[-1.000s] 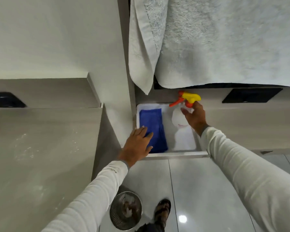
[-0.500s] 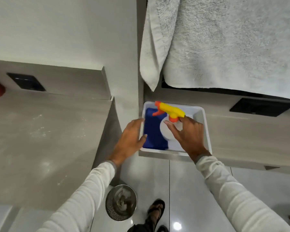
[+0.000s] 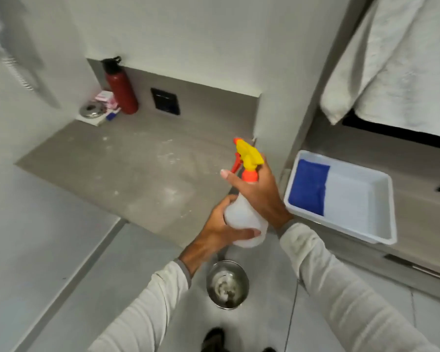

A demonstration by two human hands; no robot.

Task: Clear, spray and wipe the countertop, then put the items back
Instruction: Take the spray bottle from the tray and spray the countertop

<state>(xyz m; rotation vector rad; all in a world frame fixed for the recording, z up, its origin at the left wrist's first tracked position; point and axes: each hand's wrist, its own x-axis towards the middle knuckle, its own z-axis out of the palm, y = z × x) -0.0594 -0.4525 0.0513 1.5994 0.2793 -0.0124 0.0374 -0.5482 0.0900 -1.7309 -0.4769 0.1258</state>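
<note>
A: What has changed?

B: The translucent white spray bottle with yellow-and-orange trigger head point(image 3: 244, 212) has left the white plastic tub point(image 3: 381, 194) at three o'clock. The right hand point(image 3: 261, 193) grips its neck, the left hand point(image 3: 222, 226) cups its base.

A: And the task?

B: The nozzle faces the dusty grey countertop point(image 3: 127, 168) at ten o'clock; I think spraying is next. The folded blue cloth point(image 3: 309, 189) remains in the tub.

Your left sleeve point(image 3: 148, 308) and right sleeve point(image 3: 346, 288) are long, pale off-white, finely ribbed knit. A narrow grey cuff band point(image 3: 184, 269) edges your left wrist. Both hands are bare: left hand point(image 3: 221, 224), right hand point(image 3: 259, 196). Your dark shoe point(image 3: 214, 339) shows at the bottom edge, blurred.
</note>
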